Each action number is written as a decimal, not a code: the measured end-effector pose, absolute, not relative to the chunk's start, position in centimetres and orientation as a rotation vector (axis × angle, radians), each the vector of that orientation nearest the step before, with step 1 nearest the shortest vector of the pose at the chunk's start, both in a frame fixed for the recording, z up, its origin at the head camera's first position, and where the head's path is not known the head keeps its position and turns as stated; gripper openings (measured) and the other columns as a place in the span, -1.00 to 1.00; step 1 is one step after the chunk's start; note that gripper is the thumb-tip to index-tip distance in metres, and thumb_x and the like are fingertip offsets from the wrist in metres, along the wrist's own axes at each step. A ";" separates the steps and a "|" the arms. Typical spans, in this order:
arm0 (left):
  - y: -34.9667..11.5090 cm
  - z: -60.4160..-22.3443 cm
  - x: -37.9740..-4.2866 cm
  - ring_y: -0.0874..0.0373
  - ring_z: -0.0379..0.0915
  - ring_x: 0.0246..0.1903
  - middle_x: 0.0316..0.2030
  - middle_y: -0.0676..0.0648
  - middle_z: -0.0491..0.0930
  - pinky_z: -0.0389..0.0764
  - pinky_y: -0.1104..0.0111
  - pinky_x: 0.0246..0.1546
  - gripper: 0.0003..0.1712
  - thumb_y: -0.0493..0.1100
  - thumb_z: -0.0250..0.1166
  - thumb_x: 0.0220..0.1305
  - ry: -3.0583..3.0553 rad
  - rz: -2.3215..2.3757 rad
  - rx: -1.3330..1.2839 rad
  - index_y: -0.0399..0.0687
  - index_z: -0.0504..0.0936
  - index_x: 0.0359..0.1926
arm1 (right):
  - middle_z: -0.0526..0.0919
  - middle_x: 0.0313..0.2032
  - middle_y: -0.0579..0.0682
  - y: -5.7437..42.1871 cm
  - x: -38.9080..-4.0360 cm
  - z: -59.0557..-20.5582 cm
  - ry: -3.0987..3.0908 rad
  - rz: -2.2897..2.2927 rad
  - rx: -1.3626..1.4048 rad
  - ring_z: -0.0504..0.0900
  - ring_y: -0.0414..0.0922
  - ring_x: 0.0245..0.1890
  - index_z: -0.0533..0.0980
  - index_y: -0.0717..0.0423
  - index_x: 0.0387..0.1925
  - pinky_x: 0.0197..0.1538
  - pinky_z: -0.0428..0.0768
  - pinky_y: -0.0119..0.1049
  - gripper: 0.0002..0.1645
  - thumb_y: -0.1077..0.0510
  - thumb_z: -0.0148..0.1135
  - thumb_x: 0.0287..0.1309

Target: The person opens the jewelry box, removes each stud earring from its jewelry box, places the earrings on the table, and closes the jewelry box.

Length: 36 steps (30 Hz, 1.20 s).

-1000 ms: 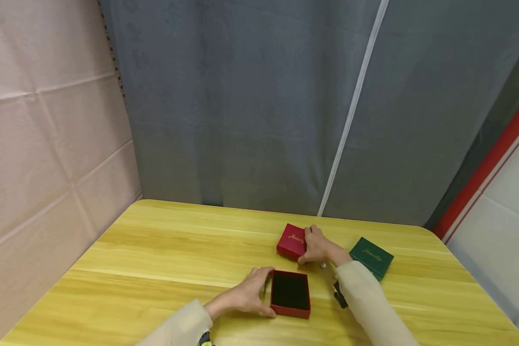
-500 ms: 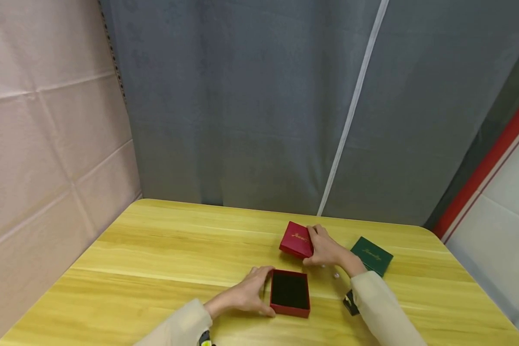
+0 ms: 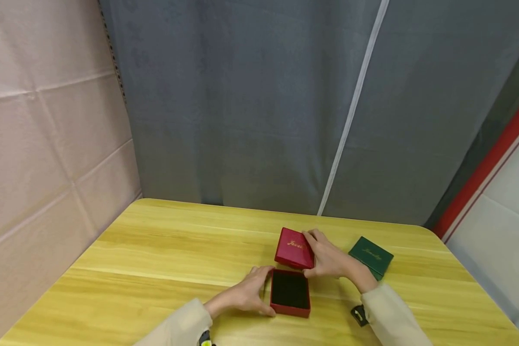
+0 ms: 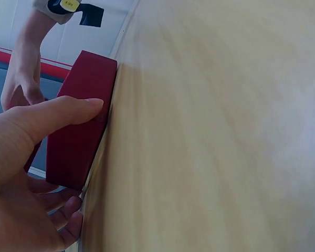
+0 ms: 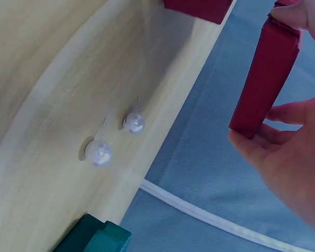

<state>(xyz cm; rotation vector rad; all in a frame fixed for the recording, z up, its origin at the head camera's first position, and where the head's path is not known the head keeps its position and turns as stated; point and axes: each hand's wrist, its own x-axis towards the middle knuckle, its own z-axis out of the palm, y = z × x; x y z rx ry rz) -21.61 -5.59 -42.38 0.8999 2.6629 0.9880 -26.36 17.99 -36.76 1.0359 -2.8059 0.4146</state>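
My left hand (image 3: 246, 292) holds the open red jewelry box base (image 3: 290, 311) by its left side, thumb at the near corner and fingers at the far one. A black pad fills the base, which sits on the table. In the left wrist view the thumb presses the base's red wall (image 4: 76, 152). My right hand (image 3: 330, 259) grips the red lid (image 3: 291, 246), lettered in gold, between thumb and fingers. The lid hangs tilted just beyond the base's far edge. Two pearl earrings (image 5: 98, 153) with thin posts lie on the table in the right wrist view.
A green jewelry box (image 3: 373, 254) with gold lettering stands on the right of the wooden table (image 3: 177, 245). A grey curtain (image 3: 242, 120) hangs behind the table's far edge. A pale draped wall (image 3: 47, 168) borders the left.
My right hand has lifted the red lid, tilted it and brought it nearer, towards the base's far edge. The left hand and the base have stayed in place.
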 end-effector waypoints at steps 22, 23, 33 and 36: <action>-5.4 -42.2 -21.5 0.11 0.13 0.03 0.14 -0.18 0.27 0.26 0.24 0.11 0.13 -0.01 0.51 -0.33 2.693 0.985 0.938 -0.34 0.10 0.24 | 0.27 0.03 0.10 17.8 -23.1 -37.8 -2.886 0.450 1.208 0.32 -0.08 -0.05 0.18 0.40 0.16 -0.02 0.46 -0.19 0.05 -0.05 0.37 -0.36; -5.5 -42.2 -21.5 0.10 0.13 0.03 0.15 -0.19 0.26 0.26 0.24 0.11 0.13 -0.01 0.51 -0.33 2.692 0.984 0.940 -0.34 0.10 0.24 | 0.27 0.03 0.10 17.8 -23.0 -37.9 -2.880 0.447 1.216 0.32 -0.08 -0.05 0.18 0.40 0.16 -0.02 0.46 -0.20 0.05 -0.05 0.37 -0.36; -5.4 -42.0 -21.3 0.09 0.13 0.04 0.15 -0.20 0.26 0.25 0.24 0.12 0.14 -0.02 0.50 -0.31 2.690 0.981 0.940 -0.36 0.09 0.24 | 0.25 0.04 0.04 17.9 -22.5 -38.1 -2.923 0.456 1.223 0.32 -0.12 -0.05 0.17 0.38 0.19 -0.02 0.45 -0.25 0.06 -0.07 0.36 -0.33; -5.4 -42.0 -21.3 0.08 0.13 0.05 0.15 -0.19 0.26 0.25 0.23 0.12 0.14 -0.02 0.50 -0.32 2.686 0.990 0.939 -0.35 0.08 0.24 | 0.26 0.03 0.03 17.8 -22.4 -38.1 -2.929 0.445 1.222 0.32 -0.12 -0.04 0.17 0.38 0.19 -0.01 0.45 -0.24 0.07 -0.10 0.36 -0.32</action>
